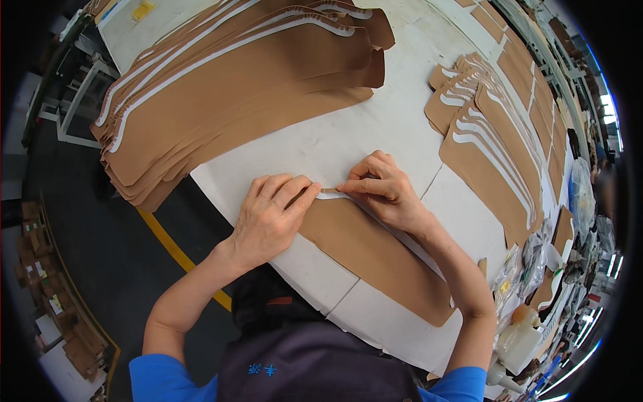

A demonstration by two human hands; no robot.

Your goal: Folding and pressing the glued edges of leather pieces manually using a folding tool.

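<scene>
Panel [382,268] lay just below the grip on the table [355,141], its white-stripped [333,195] far end held between the fingertips of the left hand [268,211] and, just beside them, the pinched thumb and finger of the right hand [385,191]. Beyond the grip, a stack [248,87] lay left and a fanned pile [482,161] right. Well right of it and nearer the body were a white bottle [519,348] and clear bags [510,275], contents too unclear to tell.
</scene>
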